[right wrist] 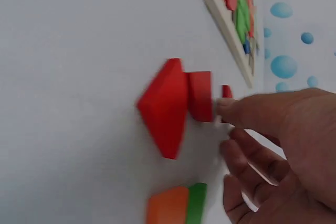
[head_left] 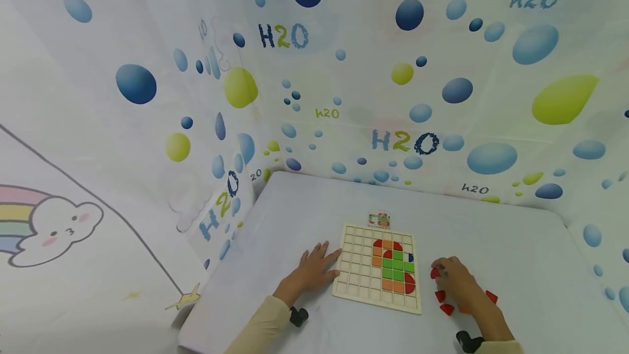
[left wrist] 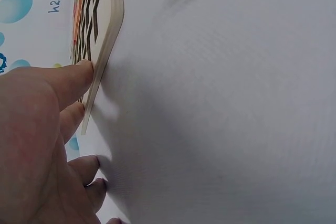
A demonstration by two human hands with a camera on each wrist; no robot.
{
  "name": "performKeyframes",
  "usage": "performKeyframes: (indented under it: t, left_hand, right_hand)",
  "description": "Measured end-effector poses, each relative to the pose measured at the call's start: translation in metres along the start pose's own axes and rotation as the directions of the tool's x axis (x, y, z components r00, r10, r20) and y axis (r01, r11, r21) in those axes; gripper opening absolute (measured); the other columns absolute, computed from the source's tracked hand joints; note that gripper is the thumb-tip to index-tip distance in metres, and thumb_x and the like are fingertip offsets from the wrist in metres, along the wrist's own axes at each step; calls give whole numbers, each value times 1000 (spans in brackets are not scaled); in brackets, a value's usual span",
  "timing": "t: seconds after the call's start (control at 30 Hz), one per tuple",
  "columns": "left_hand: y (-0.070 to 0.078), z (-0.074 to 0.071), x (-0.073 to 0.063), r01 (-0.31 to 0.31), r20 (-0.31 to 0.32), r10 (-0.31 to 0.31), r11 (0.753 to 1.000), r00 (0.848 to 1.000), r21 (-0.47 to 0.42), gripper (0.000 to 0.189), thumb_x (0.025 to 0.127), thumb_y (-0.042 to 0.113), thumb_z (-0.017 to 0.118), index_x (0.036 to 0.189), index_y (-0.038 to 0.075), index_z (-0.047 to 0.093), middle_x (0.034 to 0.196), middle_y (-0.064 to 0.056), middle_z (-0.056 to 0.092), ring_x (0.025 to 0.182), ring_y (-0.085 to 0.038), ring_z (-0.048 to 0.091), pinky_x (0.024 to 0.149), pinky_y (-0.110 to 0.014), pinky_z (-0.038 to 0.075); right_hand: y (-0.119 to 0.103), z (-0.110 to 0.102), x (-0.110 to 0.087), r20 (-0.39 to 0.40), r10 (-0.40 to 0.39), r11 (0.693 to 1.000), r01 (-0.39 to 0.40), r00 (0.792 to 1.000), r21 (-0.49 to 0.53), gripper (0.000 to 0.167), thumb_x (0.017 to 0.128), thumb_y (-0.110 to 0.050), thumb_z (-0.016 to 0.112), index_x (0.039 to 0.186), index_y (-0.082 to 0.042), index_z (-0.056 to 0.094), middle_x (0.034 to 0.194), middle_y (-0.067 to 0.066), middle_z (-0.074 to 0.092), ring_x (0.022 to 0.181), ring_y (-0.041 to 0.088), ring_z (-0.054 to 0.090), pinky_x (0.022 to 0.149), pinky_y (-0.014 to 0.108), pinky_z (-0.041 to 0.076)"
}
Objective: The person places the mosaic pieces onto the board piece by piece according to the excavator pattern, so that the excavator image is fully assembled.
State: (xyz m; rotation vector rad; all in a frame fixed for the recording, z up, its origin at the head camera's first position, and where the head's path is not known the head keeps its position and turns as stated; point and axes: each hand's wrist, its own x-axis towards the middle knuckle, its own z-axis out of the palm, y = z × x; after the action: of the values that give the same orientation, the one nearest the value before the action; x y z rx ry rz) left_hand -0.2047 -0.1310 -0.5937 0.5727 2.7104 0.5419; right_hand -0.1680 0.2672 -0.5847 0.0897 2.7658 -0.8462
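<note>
A square wooden grid board [head_left: 355,283] lies on the table, its right part filled with red, orange, green and blue-and-white pieces. My left hand [head_left: 313,269] rests at its left edge, fingers spread. In the left wrist view, thumb and a fingertip touch the board's rim [left wrist: 107,51]. To the board's right, my right hand [head_left: 454,280] pinches a red quarter-round piece [head_left: 434,273] between thumb and finger, low over the table. Beside that hand lie more red pieces [right wrist: 167,109]; the hand hides part of the group in the head view.
A small patterned card [head_left: 379,219] lies just beyond the board's far edge. An orange piece [right wrist: 167,205] and a green piece [right wrist: 196,203] lie near the right hand. Printed wall sheets [head_left: 344,81] stand behind and left of the white table [head_left: 265,223].
</note>
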Motion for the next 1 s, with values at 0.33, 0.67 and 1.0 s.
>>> performKeyframes:
  t: [0.33,0.67,1.0]
  left_hand:
    - [-2,2,2,-4,-5,4,1000,1000,24,62,109,49,54,165,28,38,175,-16,23,161,-39,21,127,-66,17]
    - [0,-1,1,-12,0,12,1000,1000,11,62,109,44,55,165,25,38,174,-20,23,161,-42,21,126,-68,17]
    - [0,1,1,3,2,-3,1000,1000,31,62,109,47,55,165,27,38,174,-17,23,161,-40,22,127,-66,18]
  right_hand:
    - [8,10,8,-83,-19,999,21,996,26,31,96,-6,74,124,4,65,115,18,62,100,29,60,98,55,58]
    - [4,18,33,-188,-26,998,37,982,58,29,100,-9,70,124,7,64,109,21,61,97,30,58,90,49,57]
    - [-20,25,43,-259,5,987,37,966,158,34,103,-13,66,127,10,62,119,29,60,105,38,59,93,53,55]
